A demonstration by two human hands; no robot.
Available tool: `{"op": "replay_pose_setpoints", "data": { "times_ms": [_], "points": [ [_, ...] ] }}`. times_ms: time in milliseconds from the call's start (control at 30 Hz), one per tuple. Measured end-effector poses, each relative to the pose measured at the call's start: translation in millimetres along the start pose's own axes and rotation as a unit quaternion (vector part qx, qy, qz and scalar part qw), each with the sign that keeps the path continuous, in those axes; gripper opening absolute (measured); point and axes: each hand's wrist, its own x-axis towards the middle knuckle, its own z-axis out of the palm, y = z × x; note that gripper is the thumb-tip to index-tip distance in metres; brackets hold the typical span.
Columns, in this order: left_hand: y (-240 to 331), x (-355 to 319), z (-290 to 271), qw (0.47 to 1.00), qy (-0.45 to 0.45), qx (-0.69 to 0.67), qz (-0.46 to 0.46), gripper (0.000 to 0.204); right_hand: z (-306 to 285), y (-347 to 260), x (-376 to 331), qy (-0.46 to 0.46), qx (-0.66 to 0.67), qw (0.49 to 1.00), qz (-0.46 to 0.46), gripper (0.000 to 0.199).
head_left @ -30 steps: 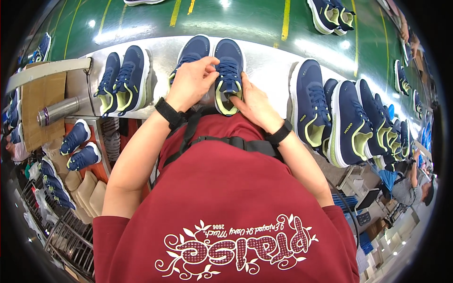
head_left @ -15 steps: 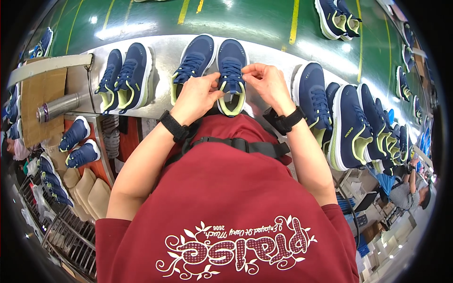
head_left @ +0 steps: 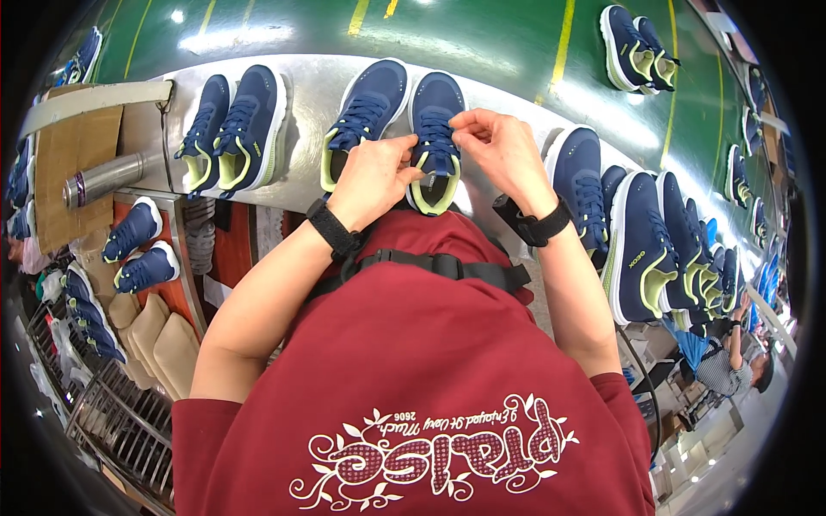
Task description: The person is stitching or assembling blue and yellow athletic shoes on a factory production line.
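Observation:
Toe pointing away from me, a navy sneaker (head_left: 437, 103) with blue laces and a lime-green lining stands at the metal table's near edge. My left hand (head_left: 379, 176) grips its left side by the lacing, with the thumb at the collar opening. At the right edge of the laces, my right hand (head_left: 503, 150) is closed in a pinch; what lies between its fingertips is too small to make out. A matching sneaker (head_left: 370, 99) stands just left of it, its heel partly hidden by my left hand.
Another sneaker pair (head_left: 245, 129) stands farther left on the metal table (head_left: 310, 86). Several sneakers (head_left: 641, 245) crowd the right side. Beyond lies a green surface (head_left: 482, 34) with yellow lines, carrying a pair (head_left: 637, 52). A metal cylinder (head_left: 105, 181) is at left; a person (head_left: 727, 365) works far right.
The view has shifted slightly, so the shoes and table sit farther right in the picture. Both hands stay at the same sneaker's lacing, with only small finger movements.

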Motion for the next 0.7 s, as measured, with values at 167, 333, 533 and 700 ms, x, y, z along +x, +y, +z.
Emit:
{"op": "replay_pose_setpoints", "data": {
  "times_ms": [167, 333, 533, 700],
  "points": [
    [0, -1, -1, 1.0, 0.007, -0.008, 0.013, 0.041, -6, -4, 6, -0.027, -0.067, 0.997, -0.024, 0.019],
    [3, -1, -2, 1.0, -0.005, -0.004, 0.008, 0.041, -9, -4, 5, -0.033, -0.108, 0.993, -0.013, 0.02],
    [0, -2, 1, 1.0, 0.016, 0.01, 0.02, 0.041, -11, 5, 3, -0.019, -0.064, 0.998, 0.015, 0.019],
    [0, -1, 3, 0.999, 0.02, 0.01, 0.03, 0.041, 4, 14, 4, 0.004, -0.048, 0.999, 0.01, 0.019]
  ]
}}
